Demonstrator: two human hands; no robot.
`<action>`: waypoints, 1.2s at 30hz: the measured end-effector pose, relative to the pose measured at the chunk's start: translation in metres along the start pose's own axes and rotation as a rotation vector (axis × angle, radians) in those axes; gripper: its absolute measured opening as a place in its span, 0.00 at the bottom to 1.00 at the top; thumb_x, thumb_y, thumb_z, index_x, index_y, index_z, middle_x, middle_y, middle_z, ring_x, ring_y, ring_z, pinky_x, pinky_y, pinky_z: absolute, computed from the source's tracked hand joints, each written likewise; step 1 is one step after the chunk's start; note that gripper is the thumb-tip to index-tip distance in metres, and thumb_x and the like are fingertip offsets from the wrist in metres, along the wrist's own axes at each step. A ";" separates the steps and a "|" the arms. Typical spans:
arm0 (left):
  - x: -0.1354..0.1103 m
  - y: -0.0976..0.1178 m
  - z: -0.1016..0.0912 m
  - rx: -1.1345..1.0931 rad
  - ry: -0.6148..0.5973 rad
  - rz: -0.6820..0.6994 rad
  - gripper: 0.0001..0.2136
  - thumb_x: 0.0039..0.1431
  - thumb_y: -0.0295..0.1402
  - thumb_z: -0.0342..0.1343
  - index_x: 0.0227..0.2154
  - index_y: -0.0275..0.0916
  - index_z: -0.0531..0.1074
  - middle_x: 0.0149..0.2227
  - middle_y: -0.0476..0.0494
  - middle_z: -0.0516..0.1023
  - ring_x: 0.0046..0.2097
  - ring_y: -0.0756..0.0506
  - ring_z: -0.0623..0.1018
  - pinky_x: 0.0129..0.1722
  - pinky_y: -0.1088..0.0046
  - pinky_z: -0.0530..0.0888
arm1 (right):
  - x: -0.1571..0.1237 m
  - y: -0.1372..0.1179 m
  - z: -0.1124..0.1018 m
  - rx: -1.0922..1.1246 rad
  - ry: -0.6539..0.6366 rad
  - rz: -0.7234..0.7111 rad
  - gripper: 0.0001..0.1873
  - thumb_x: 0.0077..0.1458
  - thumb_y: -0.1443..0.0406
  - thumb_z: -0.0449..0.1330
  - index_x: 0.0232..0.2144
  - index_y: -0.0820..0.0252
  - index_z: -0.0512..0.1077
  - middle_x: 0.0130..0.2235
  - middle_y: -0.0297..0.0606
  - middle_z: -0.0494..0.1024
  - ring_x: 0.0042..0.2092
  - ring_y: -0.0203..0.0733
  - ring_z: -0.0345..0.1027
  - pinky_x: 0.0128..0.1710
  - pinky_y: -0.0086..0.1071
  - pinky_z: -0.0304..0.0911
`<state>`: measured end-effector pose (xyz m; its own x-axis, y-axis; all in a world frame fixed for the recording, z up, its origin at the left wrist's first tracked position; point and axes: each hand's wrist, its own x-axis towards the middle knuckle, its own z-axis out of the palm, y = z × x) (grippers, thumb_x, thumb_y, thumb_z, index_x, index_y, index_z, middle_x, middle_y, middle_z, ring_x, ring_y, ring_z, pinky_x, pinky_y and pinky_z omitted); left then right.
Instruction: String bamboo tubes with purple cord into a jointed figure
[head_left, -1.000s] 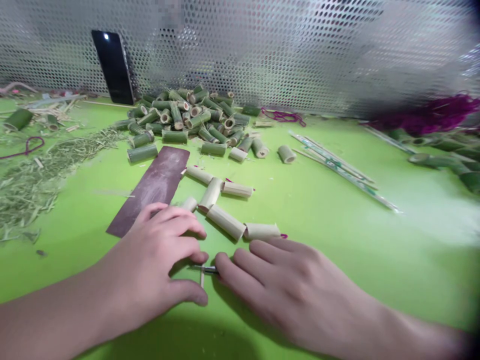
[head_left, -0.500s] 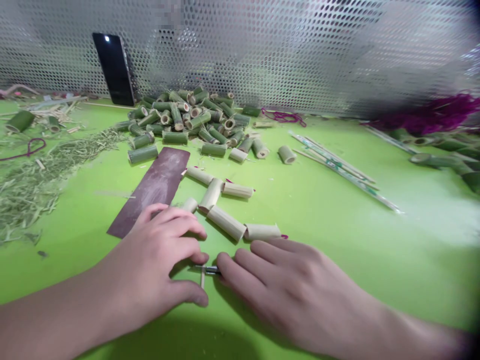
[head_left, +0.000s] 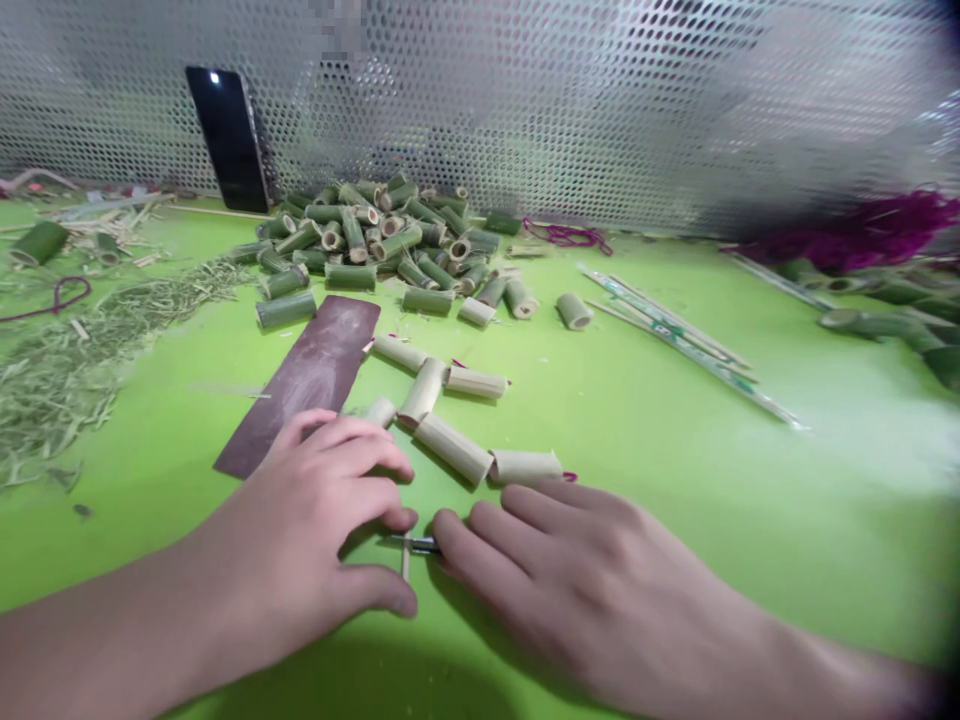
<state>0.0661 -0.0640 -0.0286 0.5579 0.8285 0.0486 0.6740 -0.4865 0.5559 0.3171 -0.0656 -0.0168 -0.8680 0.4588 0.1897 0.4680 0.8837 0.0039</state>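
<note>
The left hand (head_left: 300, 525) and the right hand (head_left: 577, 570) lie low on the green desk (head_left: 675, 520), fingers slightly curled, their fingertips nearly meeting around a small metal rod (head_left: 416, 544) and a thin stick (head_left: 406, 560) that crosses it. The rod and stick lie between the hands, right up against the fingertips of both. Whether either hand is actually pinching them I cannot tell (the fingers hide too much of the contact). Just beyond the hands, five peeled bamboo tubes (head_left: 454, 448) lie in a loose zigzag, with a sixth (head_left: 380, 410) just past the left fingers. The left hand partly overlaps the lower end of a dark sanding strip (head_left: 300, 380). Farther back sits a heap of green bamboo segments (head_left: 367, 245), and a phone (head_left: 227, 140) leans against a perforated metal sheet (head_left: 525, 120). Bamboo shavings (head_left: 52, 390) spread across the desk at the left, while long thin sticks (head_left: 675, 340) lie to the right, near a tangle of magenta yarn (head_left: 855, 230).
</note>
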 end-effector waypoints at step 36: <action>0.003 0.003 -0.002 -0.005 -0.006 0.044 0.12 0.56 0.48 0.69 0.37 0.48 0.79 0.52 0.52 0.79 0.60 0.36 0.71 0.62 0.50 0.52 | 0.004 -0.002 -0.006 -0.015 -0.059 -0.020 0.11 0.67 0.73 0.48 0.39 0.60 0.70 0.30 0.33 0.73 0.29 0.39 0.60 0.30 0.38 0.50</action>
<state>0.0692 -0.0626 -0.0254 0.5900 0.8046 0.0682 0.6461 -0.5210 0.5577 0.3132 -0.0662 -0.0102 -0.8853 0.4462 0.1312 0.4526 0.8914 0.0220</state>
